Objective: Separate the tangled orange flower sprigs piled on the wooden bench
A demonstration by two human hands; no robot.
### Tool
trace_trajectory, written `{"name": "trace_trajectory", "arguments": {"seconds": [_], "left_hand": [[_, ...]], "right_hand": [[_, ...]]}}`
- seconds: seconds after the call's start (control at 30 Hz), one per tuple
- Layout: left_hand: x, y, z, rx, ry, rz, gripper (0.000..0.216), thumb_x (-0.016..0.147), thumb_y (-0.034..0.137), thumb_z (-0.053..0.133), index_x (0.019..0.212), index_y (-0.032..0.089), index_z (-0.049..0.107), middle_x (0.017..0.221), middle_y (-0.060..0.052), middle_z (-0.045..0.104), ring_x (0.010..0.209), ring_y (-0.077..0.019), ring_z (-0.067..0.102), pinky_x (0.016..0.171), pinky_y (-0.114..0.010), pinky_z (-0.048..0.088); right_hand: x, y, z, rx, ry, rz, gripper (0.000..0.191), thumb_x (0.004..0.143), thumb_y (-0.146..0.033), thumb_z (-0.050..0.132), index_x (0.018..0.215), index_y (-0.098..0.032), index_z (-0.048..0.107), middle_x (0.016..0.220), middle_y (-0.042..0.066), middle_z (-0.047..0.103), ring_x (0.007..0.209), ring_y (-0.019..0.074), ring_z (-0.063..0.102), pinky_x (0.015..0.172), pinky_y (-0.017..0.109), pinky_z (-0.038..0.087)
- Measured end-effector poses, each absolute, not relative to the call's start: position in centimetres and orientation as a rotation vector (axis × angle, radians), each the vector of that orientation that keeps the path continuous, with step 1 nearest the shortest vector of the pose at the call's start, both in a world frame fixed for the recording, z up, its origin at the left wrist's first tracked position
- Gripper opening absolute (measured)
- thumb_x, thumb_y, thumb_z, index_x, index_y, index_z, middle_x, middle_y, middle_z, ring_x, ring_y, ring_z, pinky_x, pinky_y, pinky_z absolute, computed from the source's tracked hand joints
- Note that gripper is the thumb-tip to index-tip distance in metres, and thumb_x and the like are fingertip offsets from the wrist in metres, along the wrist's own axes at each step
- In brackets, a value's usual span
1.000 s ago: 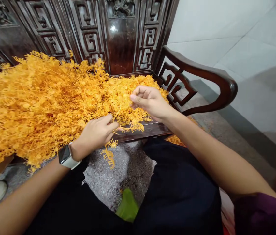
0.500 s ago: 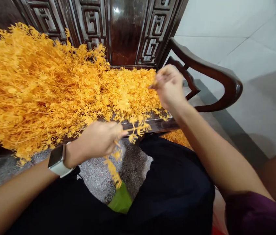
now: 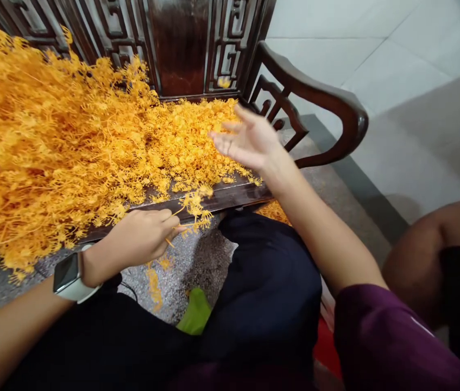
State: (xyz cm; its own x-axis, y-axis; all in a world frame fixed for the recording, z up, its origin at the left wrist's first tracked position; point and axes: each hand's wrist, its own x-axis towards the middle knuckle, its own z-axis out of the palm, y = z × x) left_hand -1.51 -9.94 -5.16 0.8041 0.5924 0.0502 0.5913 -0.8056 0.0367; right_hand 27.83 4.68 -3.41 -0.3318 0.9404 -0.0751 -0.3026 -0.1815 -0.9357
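Note:
A big heap of orange plastic sprigs (image 3: 58,141) covers the seat of a dark carved wooden bench (image 3: 197,43). My left hand (image 3: 142,239), with a white watch on its wrist, is closed in a pinch on one orange sprig (image 3: 193,209) at the bench's front edge; more orange pieces hang below the hand. My right hand (image 3: 248,142) hovers open, fingers spread, above the smaller flat pile of loose orange pieces (image 3: 197,144) on the right of the seat. It holds nothing.
The bench's curved armrest (image 3: 315,98) rises just right of my right hand. My dark-trousered legs (image 3: 270,293) fill the foreground over speckled floor, with a green object (image 3: 195,320) between them. Another person's arm (image 3: 425,250) shows at the right. Pale tiles lie beyond.
My right hand, pinched and raised half a second ago, has opened and spread over the loose pile. My left hand has kept its pinch on the sprig. The view has shifted right.

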Motion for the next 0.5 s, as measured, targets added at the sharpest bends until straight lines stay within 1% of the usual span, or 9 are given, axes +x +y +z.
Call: {"name": "trace_trajectory", "arguments": {"seconds": [0.07, 0.13, 0.2, 0.27, 0.33, 0.37, 0.43, 0.5], "left_hand": [[-1.1, -10.1, -5.2, 2.972, 0.971, 0.078, 0.031, 0.106, 0.030, 0.048, 0.079, 0.019, 0.058, 0.072, -0.003, 0.059, 0.060, -0.0165, 0.055, 0.052, -0.034, 0.029], [-0.8, -10.1, -5.2, 2.983, 0.967, 0.071, 0.031, 0.106, 0.031, 0.047, 0.081, 0.018, 0.059, 0.074, -0.003, 0.059, 0.060, -0.0174, 0.055, 0.052, -0.034, 0.029], [-0.7, -10.0, -5.0, 2.985, 0.980, 0.081, 0.031, 0.107, 0.031, 0.046, 0.083, 0.018, 0.061, 0.074, -0.004, 0.059, 0.061, -0.0180, 0.056, 0.052, -0.034, 0.028], [-0.7, -9.8, -4.7, 2.978, 0.998, 0.124, 0.032, 0.108, 0.031, 0.044, 0.085, 0.017, 0.062, 0.074, -0.004, 0.059, 0.062, -0.0178, 0.055, 0.052, -0.033, 0.028], [-0.9, -9.6, -4.2, 2.979, 0.998, 0.224, 0.035, 0.108, 0.034, 0.042, 0.084, 0.017, 0.061, 0.073, -0.003, 0.058, 0.061, -0.0174, 0.055, 0.052, -0.033, 0.028], [-1.1, -9.6, -3.9, 2.985, 0.998, 0.283, 0.036, 0.109, 0.035, 0.042, 0.083, 0.018, 0.061, 0.073, -0.003, 0.058, 0.060, -0.0173, 0.054, 0.052, -0.033, 0.028], [-1.2, -9.6, -3.5, 3.001, 0.993, 0.381, 0.037, 0.108, 0.037, 0.043, 0.081, 0.018, 0.060, 0.071, -0.003, 0.056, 0.059, -0.0172, 0.053, 0.052, -0.034, 0.028], [-1.3, -9.5, -3.2, 3.007, 0.988, 0.427, 0.037, 0.108, 0.036, 0.044, 0.080, 0.018, 0.059, 0.071, -0.003, 0.056, 0.059, -0.0171, 0.052, 0.052, -0.034, 0.027]], "right_hand": [[27.0, 4.8, -5.5, -1.078, -1.074, 1.767, 0.041, 0.074, -0.052, 0.085, 0.083, -0.022, 0.059, 0.093, 0.010, 0.068, 0.089, 0.0225, 0.063, 0.075, 0.039, 0.057], [26.2, 3.8, -6.5, -1.095, -1.224, 1.712, 0.033, 0.082, -0.047, 0.080, 0.093, -0.020, 0.064, 0.098, 0.011, 0.069, 0.089, 0.0213, 0.062, 0.076, 0.038, 0.055], [25.5, 2.2, -5.9, -0.989, -1.547, 1.566, 0.034, 0.089, -0.048, 0.075, 0.105, -0.019, 0.068, 0.106, 0.010, 0.070, 0.092, 0.0197, 0.062, 0.081, 0.036, 0.052], [24.8, 0.6, -4.4, -0.829, -1.928, 1.359, 0.039, 0.091, -0.051, 0.074, 0.110, -0.017, 0.071, 0.111, 0.008, 0.070, 0.099, 0.0193, 0.061, 0.087, 0.035, 0.049], [24.1, -0.5, -3.2, -0.664, -2.222, 1.217, 0.038, 0.091, -0.051, 0.075, 0.107, -0.016, 0.073, 0.107, 0.007, 0.072, 0.100, 0.0185, 0.062, 0.089, 0.034, 0.047], [23.9, -0.9, -2.9, -0.608, -2.299, 1.190, 0.036, 0.092, -0.050, 0.074, 0.103, -0.016, 0.074, 0.101, 0.005, 0.072, 0.096, 0.0172, 0.062, 0.087, 0.032, 0.047], [23.4, -1.0, -2.9, -0.584, -2.297, 1.172, 0.035, 0.095, -0.050, 0.071, 0.093, -0.015, 0.073, 0.087, 0.003, 0.070, 0.083, 0.0137, 0.060, 0.079, 0.029, 0.046], [23.3, -0.7, -3.5, -0.630, -2.165, 1.134, 0.037, 0.096, -0.051, 0.070, 0.085, -0.015, 0.070, 0.078, 0.000, 0.066, 0.074, 0.0111, 0.056, 0.070, 0.027, 0.043]]}}
